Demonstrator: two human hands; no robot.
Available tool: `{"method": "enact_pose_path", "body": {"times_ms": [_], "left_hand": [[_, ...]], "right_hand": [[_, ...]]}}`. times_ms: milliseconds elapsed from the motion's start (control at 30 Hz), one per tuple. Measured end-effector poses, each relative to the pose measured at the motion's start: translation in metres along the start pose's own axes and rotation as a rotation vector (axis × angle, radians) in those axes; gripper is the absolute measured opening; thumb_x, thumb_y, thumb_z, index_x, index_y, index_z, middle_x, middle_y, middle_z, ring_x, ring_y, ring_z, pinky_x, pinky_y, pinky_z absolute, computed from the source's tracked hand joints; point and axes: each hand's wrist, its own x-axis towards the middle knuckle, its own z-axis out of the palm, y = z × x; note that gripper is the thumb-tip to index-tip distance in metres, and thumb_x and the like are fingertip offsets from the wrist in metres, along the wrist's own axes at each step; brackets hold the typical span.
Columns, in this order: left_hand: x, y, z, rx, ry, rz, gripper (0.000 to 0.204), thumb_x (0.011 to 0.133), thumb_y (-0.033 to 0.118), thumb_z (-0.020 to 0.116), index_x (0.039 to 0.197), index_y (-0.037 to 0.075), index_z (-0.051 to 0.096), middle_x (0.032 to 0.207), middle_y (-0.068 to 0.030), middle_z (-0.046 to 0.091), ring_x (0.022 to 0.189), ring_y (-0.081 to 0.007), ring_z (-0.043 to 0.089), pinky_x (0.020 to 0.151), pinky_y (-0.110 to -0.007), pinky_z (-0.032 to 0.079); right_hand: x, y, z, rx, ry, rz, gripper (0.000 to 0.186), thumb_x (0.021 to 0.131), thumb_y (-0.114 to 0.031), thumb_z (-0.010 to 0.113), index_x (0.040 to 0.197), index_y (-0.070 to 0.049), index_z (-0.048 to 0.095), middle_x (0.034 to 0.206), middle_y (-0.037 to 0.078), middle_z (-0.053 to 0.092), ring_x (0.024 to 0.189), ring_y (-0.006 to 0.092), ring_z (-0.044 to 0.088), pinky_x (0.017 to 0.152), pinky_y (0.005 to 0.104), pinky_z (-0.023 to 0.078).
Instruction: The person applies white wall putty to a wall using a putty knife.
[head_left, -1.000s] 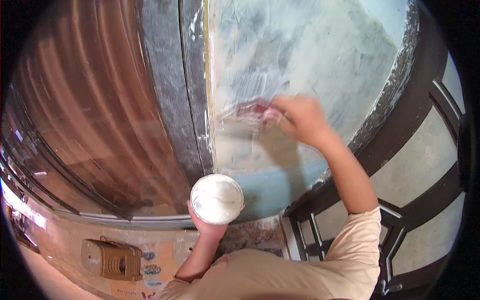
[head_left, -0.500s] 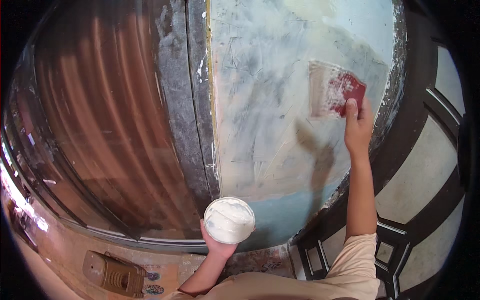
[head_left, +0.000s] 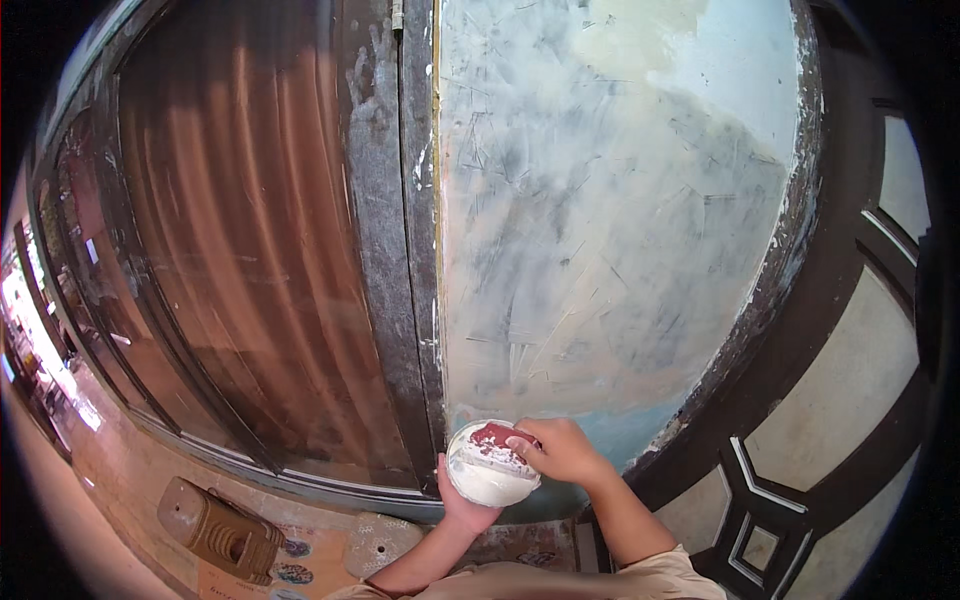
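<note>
Low in front of me, my left hand (head_left: 465, 506) is closed around the side and underside of a round tub (head_left: 456, 487). White putty (head_left: 495, 487) fills it, with a smooth, smeared surface. My right hand (head_left: 562, 450) grips a red putty scraper (head_left: 492, 436) streaked with white, its thumb on the near face. The scraper lies across the far half of the tub, its lower edge against the putty. Beyond both hands rises a wall (head_left: 580, 260) patched with pale grey and cream filler, bare of any tool; a blue-green band runs along its bottom.
Left of the wall, a dark wooden frame (head_left: 385, 250) borders glass with a brown curtain (head_left: 240, 230) behind it. A dark panelled door (head_left: 840, 350) stands at the right. Down at the left, a brown plastic object (head_left: 220, 530) sits on the floor near a pair of patterned slippers (head_left: 296, 562).
My right hand has brought the scraper down from the upper right of the wall into the tub. The view has shifted a little, and the tub appears lower and further right.
</note>
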Motion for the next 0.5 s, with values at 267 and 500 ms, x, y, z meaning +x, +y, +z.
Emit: {"method": "enact_pose_path", "body": {"times_ms": [267, 500], "left_hand": [[0.002, -0.017, 0.005, -0.03, 0.063, 0.032, 0.075, 0.094, 0.071, 0.036, 0.148, 0.021, 0.049, 0.152, -0.0093, 0.049, 0.139, -0.0354, 0.046, 0.116, -0.058, 0.033], [0.002, -0.035, 0.003, -0.116, 0.128, 0.047, 0.071, 0.095, 0.069, 0.036, 0.146, 0.021, 0.051, 0.149, -0.0089, 0.052, 0.136, -0.0351, 0.049, 0.116, -0.057, 0.035]], "right_hand": [[-0.008, -0.001, -0.014, -0.006, -0.008, -0.027, 0.027, 0.094, -0.035, 0.065, 0.097, -0.008, 0.067, 0.082, 0.017, 0.067, 0.073, 0.04, 0.065, 0.065, 0.0458, 0.05], [-0.022, 0.003, -0.017, -0.042, -0.026, -0.061, 0.025, 0.093, -0.033, 0.065, 0.099, -0.009, 0.066, 0.085, 0.015, 0.069, 0.077, 0.0397, 0.065, 0.067, 0.0477, 0.051]]}}
